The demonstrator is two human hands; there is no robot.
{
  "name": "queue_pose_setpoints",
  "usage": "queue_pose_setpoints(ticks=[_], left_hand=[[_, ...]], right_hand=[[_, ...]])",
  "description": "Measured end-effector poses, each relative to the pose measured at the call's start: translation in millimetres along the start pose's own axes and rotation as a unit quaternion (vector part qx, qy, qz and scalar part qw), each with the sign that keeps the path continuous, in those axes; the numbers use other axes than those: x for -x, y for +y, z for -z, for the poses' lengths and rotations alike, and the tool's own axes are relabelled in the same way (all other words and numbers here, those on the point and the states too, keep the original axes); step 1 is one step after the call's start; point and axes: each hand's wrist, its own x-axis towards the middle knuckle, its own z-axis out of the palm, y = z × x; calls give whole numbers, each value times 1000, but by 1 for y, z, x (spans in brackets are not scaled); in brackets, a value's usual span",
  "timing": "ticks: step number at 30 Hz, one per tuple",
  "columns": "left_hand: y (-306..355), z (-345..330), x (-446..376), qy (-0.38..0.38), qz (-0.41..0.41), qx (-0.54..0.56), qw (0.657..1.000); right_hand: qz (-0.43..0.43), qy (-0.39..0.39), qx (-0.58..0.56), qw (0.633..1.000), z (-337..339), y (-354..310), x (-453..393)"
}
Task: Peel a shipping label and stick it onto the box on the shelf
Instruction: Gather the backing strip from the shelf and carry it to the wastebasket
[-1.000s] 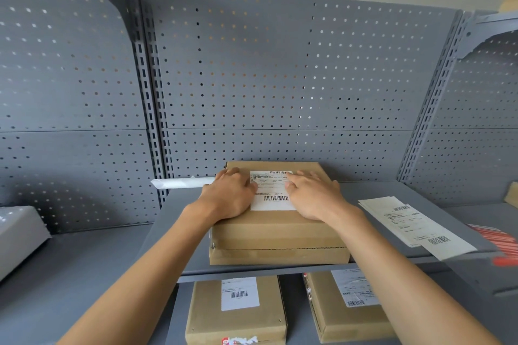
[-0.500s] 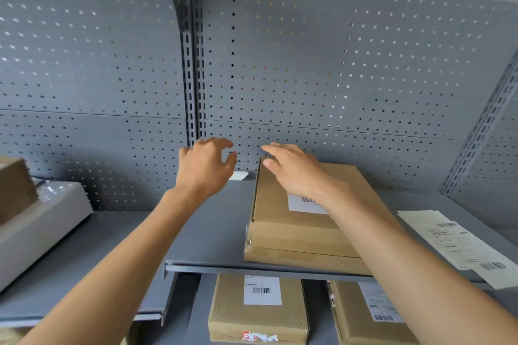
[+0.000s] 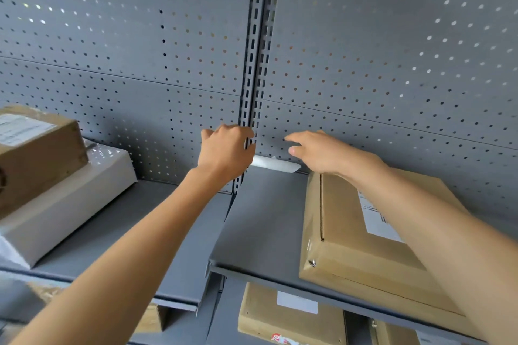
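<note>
A flat cardboard box [image 3: 336, 235] lies on the grey shelf [image 3: 260, 227], right of centre. Its white shipping label [image 3: 377, 221] is stuck on top, partly hidden by my right forearm. A white rolled strip of paper [image 3: 276, 164] lies at the back of the shelf against the pegboard. My left hand [image 3: 224, 152] is curled at the strip's left end, seen from the back, so its grasp is hidden. My right hand [image 3: 322, 151] hovers over the strip's right end with fingers stretched and apart.
A slotted upright post [image 3: 253, 64] splits the pegboard wall behind my hands. On the left shelf a brown box [image 3: 36, 154] rests on a white box [image 3: 64, 204]. More labelled cardboard boxes [image 3: 291, 314] sit on the shelf below.
Both hands left the label on the box and reached back and left to the white paper strip. The view swung left, so the box now sits at the right.
</note>
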Motion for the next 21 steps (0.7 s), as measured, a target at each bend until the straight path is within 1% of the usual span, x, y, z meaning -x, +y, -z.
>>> queue_pose_setpoints(ticks=[5,9,11,14,18,21], left_hand=[[-10,-24,-16,-52,-10,-17,998],[-16,-40,-25,-97,-26,-40,994],[-19,-48,-28,-112,-32,-56,992],[-23,-58,-28,-124,-40,-74,989],[-26,-62,-26,-114,-46,-75,990],[-30,-62,-24,-102,-51,-77,990]], right_hand=[[-10,-71,47,996,-12,3,-33],[-16,-104,102,989,-17,-1,-49],[-13,-105,123,987,-20,-5,-53],[-13,-102,112,988,-25,-10,-61],[-22,-105,133,985,-29,-16,-63],[-15,-79,155,985,-34,-18,-63]])
